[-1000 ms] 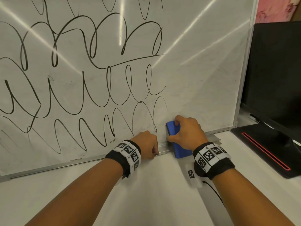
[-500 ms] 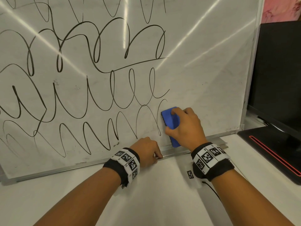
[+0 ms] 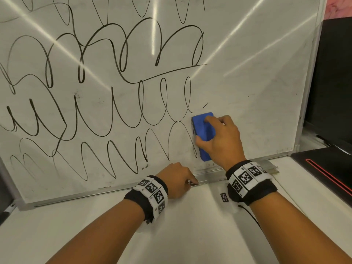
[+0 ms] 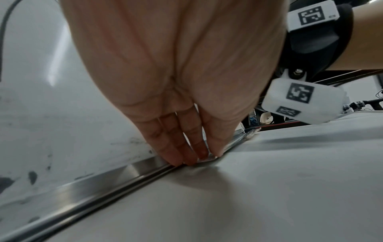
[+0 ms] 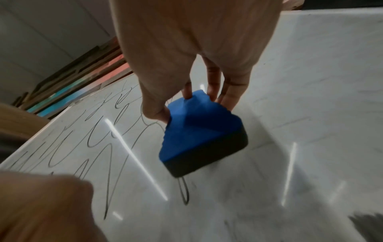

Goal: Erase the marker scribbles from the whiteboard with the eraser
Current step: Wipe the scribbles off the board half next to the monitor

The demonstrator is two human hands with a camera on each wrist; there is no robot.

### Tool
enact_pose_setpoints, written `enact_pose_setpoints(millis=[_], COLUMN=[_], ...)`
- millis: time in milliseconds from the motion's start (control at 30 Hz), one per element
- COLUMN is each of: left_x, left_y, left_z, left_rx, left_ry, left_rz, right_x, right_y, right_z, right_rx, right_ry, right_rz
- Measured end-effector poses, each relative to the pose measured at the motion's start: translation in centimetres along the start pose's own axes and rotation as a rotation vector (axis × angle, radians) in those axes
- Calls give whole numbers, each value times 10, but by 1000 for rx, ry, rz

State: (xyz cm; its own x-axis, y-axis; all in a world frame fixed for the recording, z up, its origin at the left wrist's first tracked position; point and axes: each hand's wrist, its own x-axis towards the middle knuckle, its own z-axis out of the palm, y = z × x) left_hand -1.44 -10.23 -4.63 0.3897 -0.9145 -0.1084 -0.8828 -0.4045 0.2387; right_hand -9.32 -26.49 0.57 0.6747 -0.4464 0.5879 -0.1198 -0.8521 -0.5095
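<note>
A whiteboard [image 3: 247, 77] leans upright on a white table, covered on its left and middle with black looping marker scribbles [image 3: 122, 103]. My right hand [image 3: 219, 141] grips a blue eraser [image 3: 202, 134] with a dark felt base [image 5: 207, 158] and presses it flat against the board at the right end of the lower scribble rows. My left hand [image 3: 177, 180] rests at the board's bottom metal rail [image 4: 116, 176], its fingertips [image 4: 186, 158] pressing on the rail with the fingers straight and together.
A black monitor [image 3: 335, 77] and its black base with a red line [image 3: 327, 170] stand right of the board. The white table [image 3: 190, 235] stretches in front. The board's right part bears no scribbles. A dark object [image 3: 5, 212] lies at the far left.
My right hand has slid the eraser up the board from the bottom rail, wiping away the end of the lowest scribble loop. My left hand has stayed on the rail.
</note>
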Motion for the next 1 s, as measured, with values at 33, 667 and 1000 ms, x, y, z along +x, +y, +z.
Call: enact_pose_setpoints(millis=[33, 667, 1000], left_x=[-1, -14, -14], left_y=[-1, -20, -19], left_z=[0, 12, 14], left_rx=[1, -96, -105], left_ry=[3, 69, 80], left_rz=[6, -45, -35], right_x=[-5, -33, -40], right_y=[1, 1, 3], right_z=[1, 10, 15], right_rx=[-22, -202, -223], right_ry=[-51, -499, -525], right_rz=[3, 111, 132])
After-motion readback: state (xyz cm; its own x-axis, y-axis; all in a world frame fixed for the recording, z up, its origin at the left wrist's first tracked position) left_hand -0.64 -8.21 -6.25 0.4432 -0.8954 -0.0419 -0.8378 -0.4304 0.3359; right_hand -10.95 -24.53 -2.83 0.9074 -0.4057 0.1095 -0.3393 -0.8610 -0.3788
